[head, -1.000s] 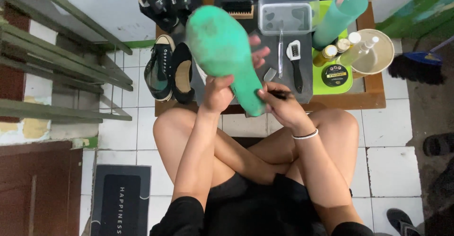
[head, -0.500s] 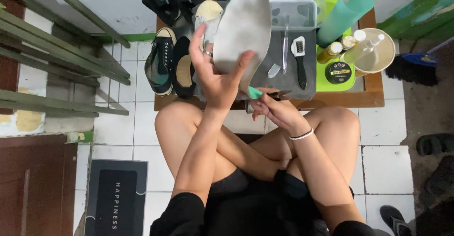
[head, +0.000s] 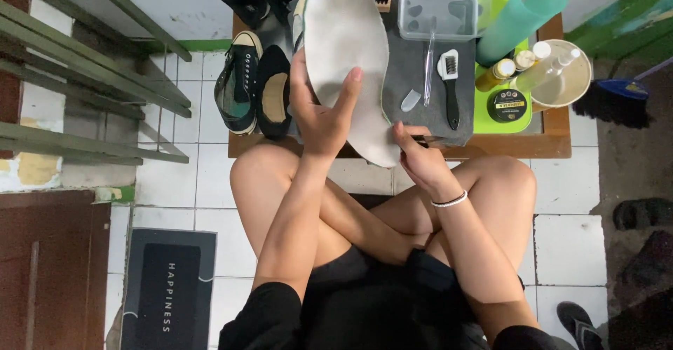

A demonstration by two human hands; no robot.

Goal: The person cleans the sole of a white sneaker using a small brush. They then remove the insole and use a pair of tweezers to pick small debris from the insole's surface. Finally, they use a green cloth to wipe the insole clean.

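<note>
A large shoe insole (head: 347,55) is being held up over the low table edge, its pale grey-white, slightly soiled face turned toward the camera and a thin green edge showing along its right side. It is being kept nearly upright, rounded toe end at the top and narrower heel end pointing down toward the knees. It is being gripped along its left edge by the left hand (head: 319,108), while its lower tip is being touched by the right hand (head: 420,159), in which a thin dark tool (head: 433,139) is being pinched.
</note>
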